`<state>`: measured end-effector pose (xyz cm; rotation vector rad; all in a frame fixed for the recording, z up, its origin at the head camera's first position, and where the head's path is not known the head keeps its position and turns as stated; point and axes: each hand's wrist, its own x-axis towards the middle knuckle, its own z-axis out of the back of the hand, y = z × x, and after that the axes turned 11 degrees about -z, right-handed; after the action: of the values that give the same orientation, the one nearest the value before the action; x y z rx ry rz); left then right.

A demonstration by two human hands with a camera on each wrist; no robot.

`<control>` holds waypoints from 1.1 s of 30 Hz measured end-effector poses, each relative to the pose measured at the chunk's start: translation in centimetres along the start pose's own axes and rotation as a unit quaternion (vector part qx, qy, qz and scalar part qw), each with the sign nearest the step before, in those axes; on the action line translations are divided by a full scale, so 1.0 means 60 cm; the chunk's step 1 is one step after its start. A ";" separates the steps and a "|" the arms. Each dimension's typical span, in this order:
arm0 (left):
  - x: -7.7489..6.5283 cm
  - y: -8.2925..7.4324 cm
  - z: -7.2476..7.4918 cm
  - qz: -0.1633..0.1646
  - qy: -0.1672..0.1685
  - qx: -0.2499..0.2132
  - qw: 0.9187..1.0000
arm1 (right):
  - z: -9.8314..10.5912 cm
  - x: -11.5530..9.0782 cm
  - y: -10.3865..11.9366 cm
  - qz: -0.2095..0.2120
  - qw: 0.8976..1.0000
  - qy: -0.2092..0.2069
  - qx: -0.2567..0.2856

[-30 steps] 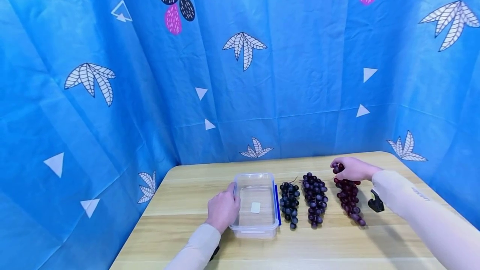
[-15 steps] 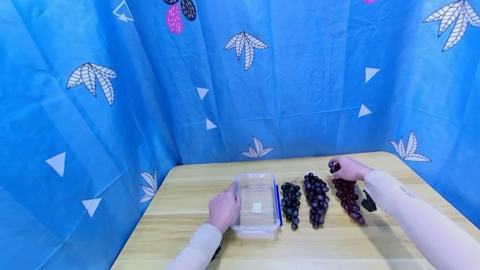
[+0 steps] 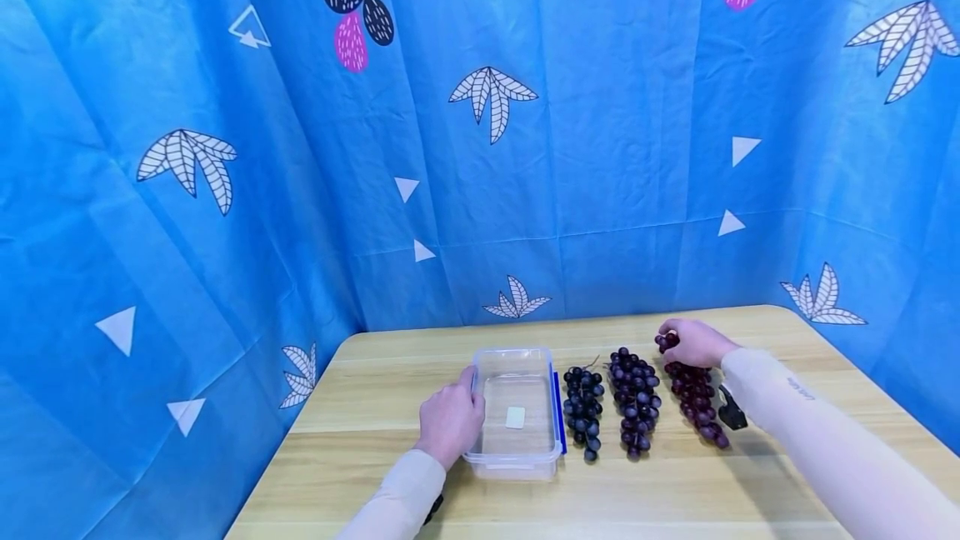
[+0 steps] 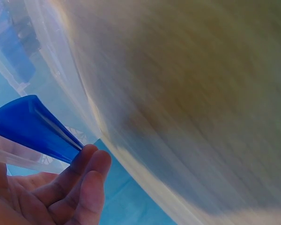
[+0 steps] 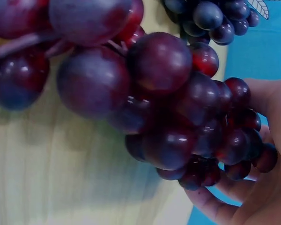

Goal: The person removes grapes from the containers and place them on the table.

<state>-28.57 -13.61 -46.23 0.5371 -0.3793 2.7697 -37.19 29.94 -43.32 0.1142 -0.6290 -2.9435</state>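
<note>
A clear plastic food container (image 3: pixel 513 468) sits on the wooden table without a lid over it. My left hand (image 3: pixel 450 419) grips its left side; in the left wrist view the fingertips (image 4: pixel 86 157) touch the end of a raised blue latch (image 4: pixel 40 129). Over at the right, my right hand (image 3: pixel 697 344) holds the far end of a dark red bunch of grapes (image 3: pixel 696 398). Seen from the right wrist, fingers and thumb curl round the grapes (image 5: pixel 168 145), and the rest of the bunch trails toward the camera.
Two more bunches lie between the container and the red one: black grapes (image 3: pixel 583 411) and dark purple grapes (image 3: pixel 636 407). A blue latch (image 3: pixel 559 415) stands along the container's right side. Behind the table (image 3: pixel 382 415) hangs a blue patterned curtain (image 3: pixel 622 148).
The right forearm has shifted left, and the red bunch has moved slightly left with the hand. The left hand and container stay in place, while the head view drifts a little.
</note>
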 end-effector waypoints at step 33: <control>-0.002 -0.002 0.005 0.004 0.013 -0.009 1.000 | -0.015 -0.113 0.008 -0.188 0.960 0.107 0.177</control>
<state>-28.32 -13.66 -45.97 0.4971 -0.4003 2.7763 -30.35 30.12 -43.61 0.6450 -1.2112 -3.0605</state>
